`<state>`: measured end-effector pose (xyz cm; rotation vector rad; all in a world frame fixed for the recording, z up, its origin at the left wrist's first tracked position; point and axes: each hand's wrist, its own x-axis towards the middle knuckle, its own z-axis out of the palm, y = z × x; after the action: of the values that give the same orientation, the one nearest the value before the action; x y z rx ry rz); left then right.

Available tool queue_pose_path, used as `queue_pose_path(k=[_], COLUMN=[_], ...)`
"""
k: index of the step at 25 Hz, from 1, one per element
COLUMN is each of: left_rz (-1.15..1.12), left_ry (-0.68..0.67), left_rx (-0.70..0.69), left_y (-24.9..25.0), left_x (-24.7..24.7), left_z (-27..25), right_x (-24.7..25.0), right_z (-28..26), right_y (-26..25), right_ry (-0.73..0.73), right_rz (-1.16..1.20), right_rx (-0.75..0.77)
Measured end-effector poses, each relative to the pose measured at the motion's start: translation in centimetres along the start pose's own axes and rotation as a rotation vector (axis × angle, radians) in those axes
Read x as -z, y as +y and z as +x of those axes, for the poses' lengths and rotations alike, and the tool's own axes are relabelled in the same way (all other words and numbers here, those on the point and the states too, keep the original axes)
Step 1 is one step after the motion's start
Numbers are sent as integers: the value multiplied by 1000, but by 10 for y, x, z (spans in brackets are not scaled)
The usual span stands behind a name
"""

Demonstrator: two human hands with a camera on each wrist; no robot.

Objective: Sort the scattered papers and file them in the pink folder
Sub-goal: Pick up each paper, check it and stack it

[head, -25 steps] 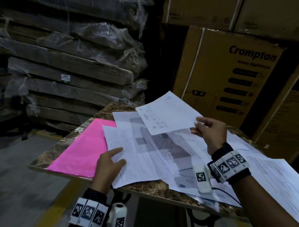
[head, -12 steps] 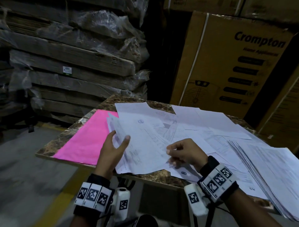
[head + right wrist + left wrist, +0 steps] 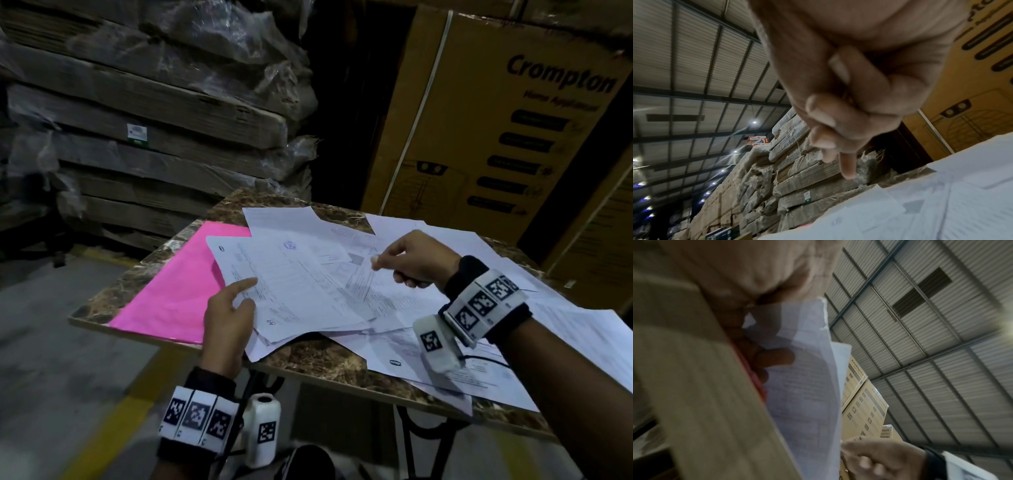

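Two hands at work over a marble-patterned table (image 3: 308, 356). Left hand (image 3: 227, 318) at the near edge, thumb on top of a small stack of printed sheets (image 3: 294, 291) and fingers (image 3: 774, 356) curled beneath it, gripping the stack's near left corner, as seen from the left wrist. Stack lifted slightly at that corner, overlapping the right side of the pink folder (image 3: 178, 284). Pink folder flat and closed along the table's left edge, reaching its near left corner. Right hand (image 3: 411, 260) raised above the middle of the table, fingers (image 3: 824, 112) curled in toward the palm, forefinger and thumb extended toward the stack; no sheet visibly held between them. More loose papers (image 3: 455, 346) spread over the centre and right side of the table, some hanging past the near edge, others fanned toward the far right corner. Marker bands on both wrists. Behind the table, a brown carton (image 3: 496, 130) printed "Crompton" at the right and plastic-wrapped flat cartons (image 3: 154, 113) stacked at the left.
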<state>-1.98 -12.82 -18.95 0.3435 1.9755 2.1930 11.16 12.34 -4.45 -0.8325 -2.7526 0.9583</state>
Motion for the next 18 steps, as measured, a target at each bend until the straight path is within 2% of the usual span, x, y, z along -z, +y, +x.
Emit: queue_pose_path(k=[3,9,13,18], left_rz=[-47,90,144,165], left_ry=[58,134,136,103], left_rx=[43,-22,-28,-28], left_y=[-4,0,5,9], left_x=[-2,-3,-4,-6], left_z=[2,-4,-9,-8], right_x=[1,-39,-52,-66], right_z=[22,77,105,137], right_y=[-3,-1,-9,-6], right_ry=[42,-95,-144,-71], right_rz=[70,173,92,-15], right_rx=[22,-111,-141,-161])
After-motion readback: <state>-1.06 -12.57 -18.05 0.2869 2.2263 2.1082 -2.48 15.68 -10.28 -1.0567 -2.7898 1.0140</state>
